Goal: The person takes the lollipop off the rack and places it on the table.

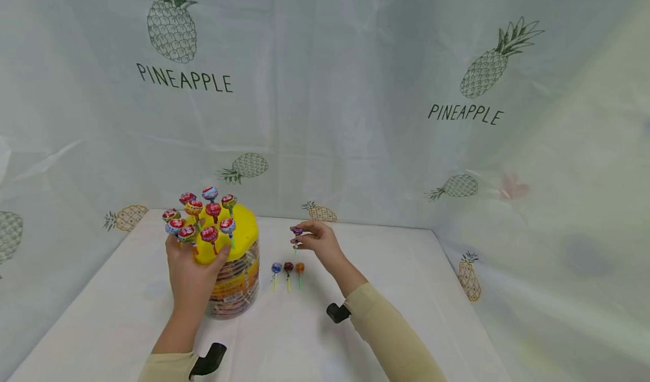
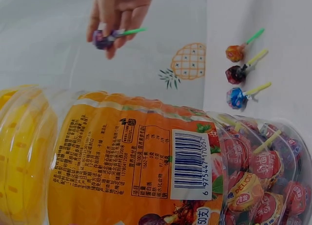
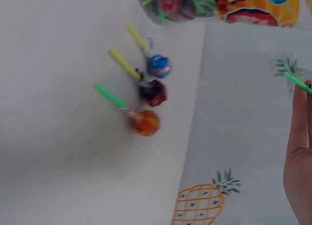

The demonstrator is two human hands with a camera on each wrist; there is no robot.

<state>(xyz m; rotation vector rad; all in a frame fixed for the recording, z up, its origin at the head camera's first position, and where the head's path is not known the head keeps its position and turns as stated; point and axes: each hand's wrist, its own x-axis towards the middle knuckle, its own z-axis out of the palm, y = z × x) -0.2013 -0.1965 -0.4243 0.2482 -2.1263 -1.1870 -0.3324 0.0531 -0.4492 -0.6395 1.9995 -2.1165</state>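
Note:
A clear candy jar [image 1: 235, 292] with an orange label [image 2: 112, 152] stands upright on the table, packed with wrapped lollipops [image 2: 263, 166]. Several lollipops [image 1: 209, 235] stand stick-down in its yellow lid [image 1: 246, 224]. My left hand [image 1: 193, 283] grips the lid's near side, thumb on the right, fingers round the left, partly hidden by the candies. To the right of the jar, above the table, my right hand [image 1: 322, 244] pinches a purple-wrapped lollipop [image 2: 102, 40], its green stick [image 3: 295, 81] pointing down in the head view.
Three lollipops lie in a row on the white table [image 1: 386, 292], right of the jar: blue [image 1: 276, 268], dark red [image 1: 288, 267] and orange [image 1: 300, 267]. Behind the table hangs a pale curtain [image 1: 335, 117] printed with pineapples.

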